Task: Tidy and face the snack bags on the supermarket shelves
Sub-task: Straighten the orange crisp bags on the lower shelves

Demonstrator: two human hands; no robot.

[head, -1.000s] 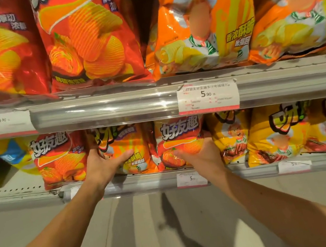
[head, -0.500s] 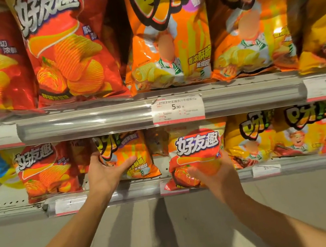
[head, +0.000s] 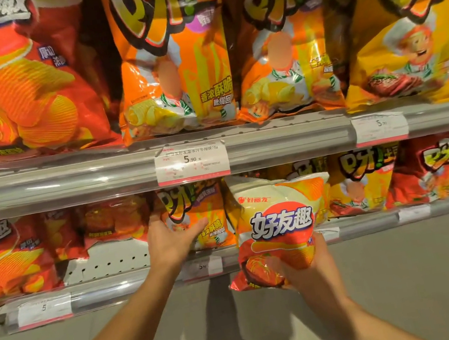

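Your right hand (head: 303, 268) grips the cream-and-red chip bag (head: 279, 226) by its lower end, clear of the lower shelf (head: 135, 286), probably because it sits among unlike flavours; your left hand (head: 169, 239), fingers spread, steadies the orange bag (head: 199, 219) beside it

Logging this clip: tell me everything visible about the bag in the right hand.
The bag is glossy and puffy, cream on top, red-orange below, with bold white characters and ridged chips printed. It is upright, tilted slightly, pulled out in front of the lower shelf. The right hand grips its bottom corner; nothing else plainly touches it.
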